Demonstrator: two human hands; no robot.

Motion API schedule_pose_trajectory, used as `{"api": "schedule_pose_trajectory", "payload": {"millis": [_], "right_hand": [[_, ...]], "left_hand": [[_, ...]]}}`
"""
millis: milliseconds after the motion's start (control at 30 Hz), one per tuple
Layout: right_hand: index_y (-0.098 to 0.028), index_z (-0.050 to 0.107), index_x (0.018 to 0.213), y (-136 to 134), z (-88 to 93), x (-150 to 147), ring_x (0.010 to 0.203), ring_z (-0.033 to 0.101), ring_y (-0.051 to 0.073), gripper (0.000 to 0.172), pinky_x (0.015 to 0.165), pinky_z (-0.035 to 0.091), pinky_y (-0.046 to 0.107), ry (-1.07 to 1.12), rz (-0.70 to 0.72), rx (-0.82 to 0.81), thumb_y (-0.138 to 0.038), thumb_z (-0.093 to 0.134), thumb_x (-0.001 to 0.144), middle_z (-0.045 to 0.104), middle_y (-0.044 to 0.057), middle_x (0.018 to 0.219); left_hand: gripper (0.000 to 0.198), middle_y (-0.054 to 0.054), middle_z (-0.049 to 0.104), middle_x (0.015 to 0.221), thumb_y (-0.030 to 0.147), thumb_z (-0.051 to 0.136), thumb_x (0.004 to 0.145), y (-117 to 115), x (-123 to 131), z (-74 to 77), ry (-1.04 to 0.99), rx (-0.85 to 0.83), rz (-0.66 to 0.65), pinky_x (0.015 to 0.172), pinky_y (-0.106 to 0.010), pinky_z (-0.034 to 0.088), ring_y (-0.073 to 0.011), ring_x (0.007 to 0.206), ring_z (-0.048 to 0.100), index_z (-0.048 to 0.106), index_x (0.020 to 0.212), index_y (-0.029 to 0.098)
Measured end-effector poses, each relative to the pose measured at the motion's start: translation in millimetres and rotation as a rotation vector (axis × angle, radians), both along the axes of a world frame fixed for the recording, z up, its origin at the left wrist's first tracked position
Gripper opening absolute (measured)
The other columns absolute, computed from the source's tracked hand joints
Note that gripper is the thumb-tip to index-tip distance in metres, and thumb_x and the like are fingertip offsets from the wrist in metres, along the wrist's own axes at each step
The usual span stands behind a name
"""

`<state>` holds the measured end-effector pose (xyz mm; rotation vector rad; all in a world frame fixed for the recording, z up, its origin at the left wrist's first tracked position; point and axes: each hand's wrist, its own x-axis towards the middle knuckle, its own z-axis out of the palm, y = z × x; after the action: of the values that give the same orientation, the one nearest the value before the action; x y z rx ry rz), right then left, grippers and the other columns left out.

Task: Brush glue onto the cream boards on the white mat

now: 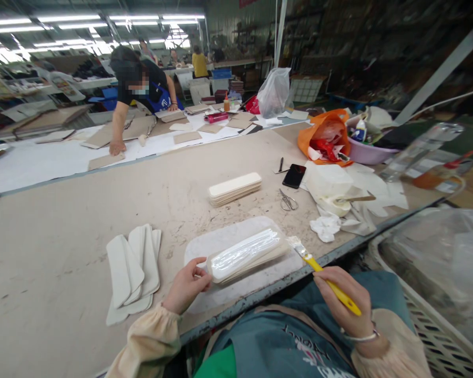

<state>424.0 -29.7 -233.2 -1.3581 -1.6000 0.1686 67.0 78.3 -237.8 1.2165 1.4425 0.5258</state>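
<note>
A stack of long cream strips with rounded ends (pixel 246 254) lies on a pale rounded sheet (pixel 199 244) in front of me. Its top piece carries a glossy white wet coating. At the stack's left end, my left hand (pixel 187 286) has thumb and fingers closed about the edge; the exact contact is partly hidden. My right hand (pixel 347 299) grips a yellow-handled brush (pixel 313 262), whose whitened bristles are by the stack's right end. Further back is a second neat stack of strips (pixel 235 188). Fanned white pieces (pixel 134 268) lie to the left.
Scissors (pixel 288 200), a phone (pixel 294 176) and crumpled white paper (pixel 326 227) lie right of the stacks. Behind them are an orange bag (pixel 325 134) and a lilac basin (pixel 372 152). A co-worker (pixel 142 86) leans over the far table. A plastic crate (pixel 437 325) stands at my right.
</note>
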Motion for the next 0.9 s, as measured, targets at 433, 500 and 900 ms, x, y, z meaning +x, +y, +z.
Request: {"api": "schedule_pose_trajectory", "payload": {"millis": [433, 500, 900], "right_hand": [[-0.02, 0.067, 0.092, -2, 1.3, 0, 0.078, 0.062, 0.021, 0.023, 0.07, 0.051, 0.035, 0.02, 0.012, 0.037, -0.004, 0.065, 0.076, 0.065, 0.006, 0.083], [-0.02, 0.066, 0.092, -2, 0.6, 1, 0.079, 0.062, 0.021, 0.023, 0.07, 0.051, 0.035, 0.027, 0.014, 0.036, -0.003, 0.064, 0.076, 0.065, 0.006, 0.083], [-0.02, 0.065, 0.094, -6, -1.5, 3, 0.078, 0.062, 0.02, 0.023, 0.069, 0.052, 0.034, 0.039, 0.014, 0.027, -0.005, 0.063, 0.077, 0.065, 0.006, 0.084]], "left_hand": [[0.049, 0.007, 0.058, 0.054, 0.027, 0.07, 0.057, -12, 16, -8.0, -0.115, -0.105, 0.266, 0.047, -0.021, 0.045, -0.0124, 0.05, 0.058, 0.042, 0.095, 0.019], [0.047, 0.009, 0.056, 0.052, 0.027, 0.068, 0.057, -13, 16, -7.3, -0.113, -0.083, 0.277, 0.045, -0.02, 0.042, -0.0105, 0.046, 0.054, 0.041, 0.094, 0.02], [0.024, -0.001, 0.064, 0.064, 0.021, 0.068, 0.055, 10, 8, 20.3, -0.221, -0.178, 0.237, 0.056, -0.018, 0.049, -0.0093, 0.06, 0.057, 0.065, 0.076, 0.011]]}}
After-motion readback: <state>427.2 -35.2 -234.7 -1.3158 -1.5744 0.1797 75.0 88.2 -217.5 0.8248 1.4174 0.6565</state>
